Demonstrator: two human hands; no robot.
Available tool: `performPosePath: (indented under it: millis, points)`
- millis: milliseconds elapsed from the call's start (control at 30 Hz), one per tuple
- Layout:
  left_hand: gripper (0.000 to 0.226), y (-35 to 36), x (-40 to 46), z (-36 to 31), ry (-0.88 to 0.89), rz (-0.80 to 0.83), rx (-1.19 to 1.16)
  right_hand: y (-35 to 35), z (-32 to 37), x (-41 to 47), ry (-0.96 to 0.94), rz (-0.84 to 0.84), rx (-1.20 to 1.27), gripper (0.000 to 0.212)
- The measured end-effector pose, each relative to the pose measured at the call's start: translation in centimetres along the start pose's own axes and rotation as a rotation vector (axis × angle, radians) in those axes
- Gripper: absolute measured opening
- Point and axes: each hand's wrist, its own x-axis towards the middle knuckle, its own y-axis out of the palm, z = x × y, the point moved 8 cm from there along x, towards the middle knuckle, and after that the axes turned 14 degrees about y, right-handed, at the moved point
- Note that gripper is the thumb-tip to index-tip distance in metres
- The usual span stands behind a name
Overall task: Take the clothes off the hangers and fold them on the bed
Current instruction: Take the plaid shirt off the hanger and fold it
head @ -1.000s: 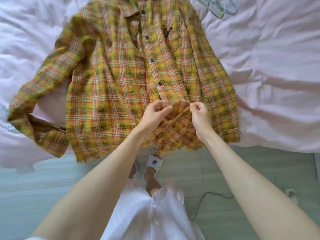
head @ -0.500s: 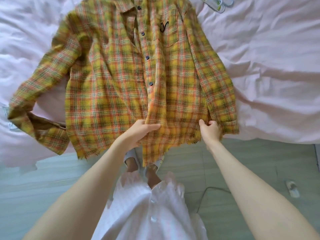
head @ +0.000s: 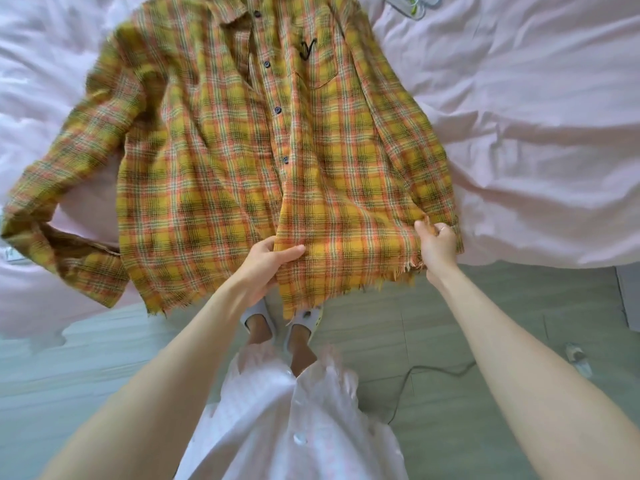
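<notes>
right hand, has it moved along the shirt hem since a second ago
Yes. The right hand has slid rightward along the shirt hem, from beside the button strip out to the side corner by the sleeve cuff.

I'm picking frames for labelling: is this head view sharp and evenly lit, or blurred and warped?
Head view: soft, even daylight without glare; plaid shirt slightly motion-smeared, left hand and right hand fairly crisp; wide-angle lens bows the bed edge.
</notes>
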Motion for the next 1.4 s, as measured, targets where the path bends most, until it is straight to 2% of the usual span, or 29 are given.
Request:
performPosePath:
  millis: [67,100,233,300,367,400,467,533,633,767,967,1067,1200,1300,1400]
  points:
    - [0.03,0.3,0.0,0.0,0.019,-0.01,-0.031,-1.1,0.6,-0.1,-0.064,-0.079,-0.043,0.024]
    - [0.034,0.4,0.0,0.0,0.03,-0.014,-0.063,-1.5,0.6,0.2,-0.079,-0.095,-0.054,0.027]
    - [0.045,1.0,-0.3,-0.2,0.063,-0.012,-0.203,-1.4,0.1,0.0,-0.039,0.022,0.004,0.029]
    - [0.046,0.8,-0.5,-0.1,0.063,-0.036,-0.24,-1.6,-0.2,0.1,-0.003,0.021,0.086,0.045]
    - [0.04,0.2,-0.7,-0.2,0.096,-0.104,-0.22,-2.0,0.2,-0.3,-0.013,-0.007,0.181,0.05]
    - [0.032,-0.4,-0.8,-0.5,0.158,-0.156,-0.129,-2.3,0.7,-0.7,-0.023,-0.02,0.235,0.048]
    - [0.02,-1.3,-1.1,-2.2,0.377,-0.235,0.211,-3.1,1.1,-0.9,-0.035,-0.063,0.342,0.041]
    - [0.017,-0.5,-1.9,-3.8,0.588,-0.223,0.483,-4.0,1.8,-1.4,-0.08,-0.152,0.351,0.031]
    - [0.014,0.4,-2.5,-4.4,0.707,-0.199,0.602,-4.8,2.3,-2.0,-0.148,-0.296,0.249,0.029]
    - [0.013,0.4,-1.9,-2.7,0.616,-0.196,0.624,-4.9,2.2,-2.3,-0.141,-0.454,0.031,0.032]
    - [0.011,0.2,-0.8,0.0,0.429,-0.125,0.689,-4.7,1.3,-1.3,-0.079,-0.509,-0.154,0.037]
    - [0.014,0.5,-0.3,1.0,0.342,-0.064,0.739,-4.7,0.3,-0.6,-0.002,-0.472,-0.264,0.036]
    - [0.04,-0.5,0.7,2.7,0.103,0.013,0.723,-3.2,-0.3,-0.2,0.1,-0.355,-0.353,0.036]
    - [0.037,-1.3,1.6,1.6,0.126,-0.01,0.729,-1.8,1.3,-0.9,0.024,-0.378,-0.425,0.048]
    - [0.031,-2.0,2.2,-1.3,0.233,-0.083,0.763,0.2,4.2,-2.6,-0.178,-0.432,-0.577,0.056]
